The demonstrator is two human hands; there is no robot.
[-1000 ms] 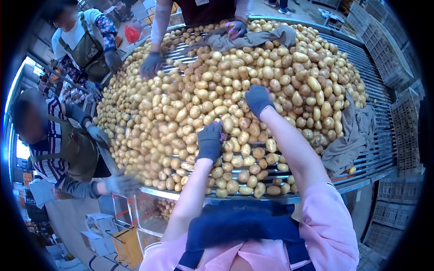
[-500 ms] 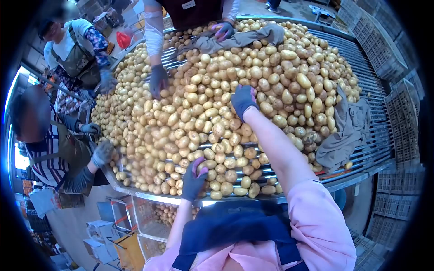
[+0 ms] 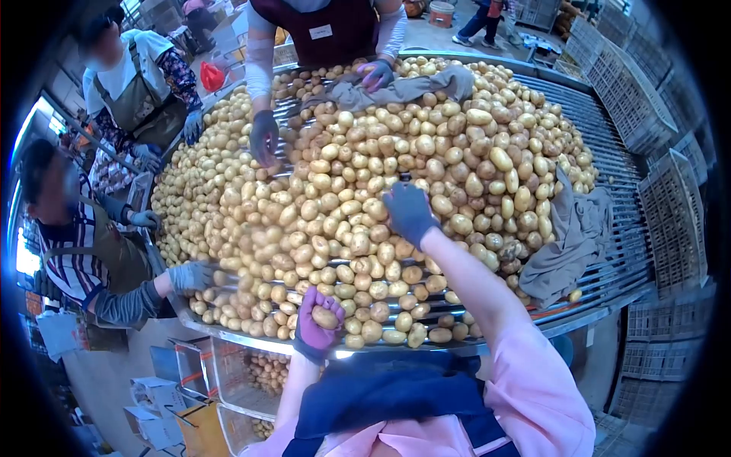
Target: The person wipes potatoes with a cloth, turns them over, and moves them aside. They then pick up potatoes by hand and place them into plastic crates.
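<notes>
A big heap of yellow potatoes [image 3: 396, 152] covers a metal roller table [image 3: 609, 259]. My left hand [image 3: 316, 324], in a dark glove with a purple palm, is turned palm up at the table's near edge and holds one potato [image 3: 326, 317]. My right hand [image 3: 409, 212], in a dark glove, rests palm down on the heap near its middle, fingers spread over the potatoes. Both arms wear pink sleeves.
A grey cloth [image 3: 571, 236] lies at the heap's right side, another cloth [image 3: 396, 87] at the far side. Three other people work round the table: gloved hands at the far side [image 3: 264, 135] and the left edge [image 3: 190, 276]. Crates [image 3: 670, 221] stand to the right, a bin of potatoes [image 3: 263, 369] below.
My left hand drew back from the heap to the near edge, turned palm up and now holds a potato. My right hand stayed on the heap, sliding slightly toward me.
</notes>
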